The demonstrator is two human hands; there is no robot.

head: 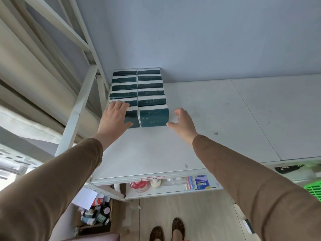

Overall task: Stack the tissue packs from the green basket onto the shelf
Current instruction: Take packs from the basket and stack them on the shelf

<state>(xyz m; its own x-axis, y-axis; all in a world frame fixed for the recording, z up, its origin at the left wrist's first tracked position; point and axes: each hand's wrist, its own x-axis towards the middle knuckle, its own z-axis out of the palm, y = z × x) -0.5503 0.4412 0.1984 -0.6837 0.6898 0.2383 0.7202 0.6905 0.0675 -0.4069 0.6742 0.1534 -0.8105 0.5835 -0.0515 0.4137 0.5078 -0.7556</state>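
A: Where were the tissue packs (pixel 139 94) recorded?

B: In two rows on the white shelf (pixel 199 119), at its left rear against the wall. The green basket (pixel 313 188) was noted at the right edge, only partly in view.

A: And the hands?

B: The left hand (pixel 115 117) was laid flat, fingers straight, on the nearest left pack (pixel 132 118). The right hand (pixel 181 122) was seen loosely curled beside the nearest right pack (pixel 153 117), nothing held, thumb at its corner.

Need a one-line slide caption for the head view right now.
Left hand rests on the front-left tissue pack; open right hand touches the front-right pack on the white shelf.
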